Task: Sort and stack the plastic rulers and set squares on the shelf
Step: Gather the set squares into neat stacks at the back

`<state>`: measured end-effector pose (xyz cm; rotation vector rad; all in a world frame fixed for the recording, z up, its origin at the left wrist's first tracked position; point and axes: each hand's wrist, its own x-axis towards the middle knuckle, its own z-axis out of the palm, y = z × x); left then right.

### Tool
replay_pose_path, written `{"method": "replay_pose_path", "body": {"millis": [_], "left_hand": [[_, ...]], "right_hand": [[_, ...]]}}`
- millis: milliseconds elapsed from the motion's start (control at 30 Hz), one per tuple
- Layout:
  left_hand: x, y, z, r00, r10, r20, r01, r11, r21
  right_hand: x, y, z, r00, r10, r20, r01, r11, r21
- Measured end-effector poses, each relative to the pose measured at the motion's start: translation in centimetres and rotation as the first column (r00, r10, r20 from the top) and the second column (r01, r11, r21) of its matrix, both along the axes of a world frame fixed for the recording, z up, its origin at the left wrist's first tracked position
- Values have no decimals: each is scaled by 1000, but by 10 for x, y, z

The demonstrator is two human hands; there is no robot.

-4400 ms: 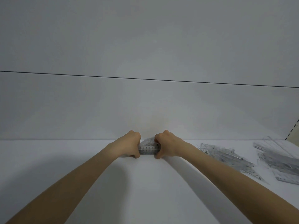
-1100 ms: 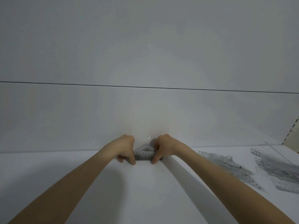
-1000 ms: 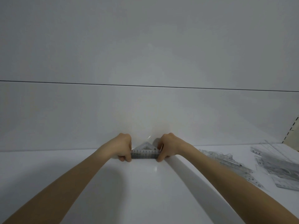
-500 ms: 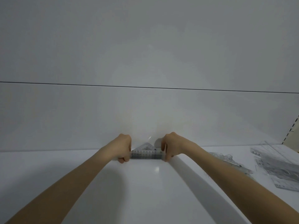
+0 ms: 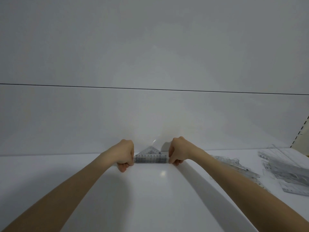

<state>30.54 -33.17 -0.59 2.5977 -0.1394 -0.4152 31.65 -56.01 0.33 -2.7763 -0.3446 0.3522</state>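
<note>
A stack of clear plastic set squares (image 5: 150,157) lies flat on the white shelf (image 5: 150,195), close to the back wall. Its long edge faces me and its tip points at the wall. My left hand (image 5: 124,154) pinches the stack's left corner, fingers curled. My right hand (image 5: 178,152) pinches the right corner the same way. Both hands rest on the shelf.
A loose pile of clear rulers and set squares (image 5: 234,166) lies to the right, partly behind my right forearm. Another heap of clear rulers (image 5: 284,169) sits at the far right. A shelf upright with slots (image 5: 301,131) stands at the right edge.
My hands have slid apart from near the middle of the stack out to its two corners. The stack has stayed by the wall.
</note>
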Motion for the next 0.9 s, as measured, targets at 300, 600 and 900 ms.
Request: {"method": "replay_pose_path", "body": {"millis": [300, 600, 900], "left_hand": [[1, 10, 12, 1000, 1, 2, -1, 996, -84], [2, 4, 13, 999, -22, 46, 26, 997, -66], [5, -1, 8, 999, -32, 3, 32, 999, -31]], "right_hand": [[-7, 0, 3, 1000, 21, 8, -22, 999, 31], [-8, 6, 4, 999, 19, 39, -21, 999, 44], [-5, 10, -1, 997, 51, 55, -51, 999, 4]]}}
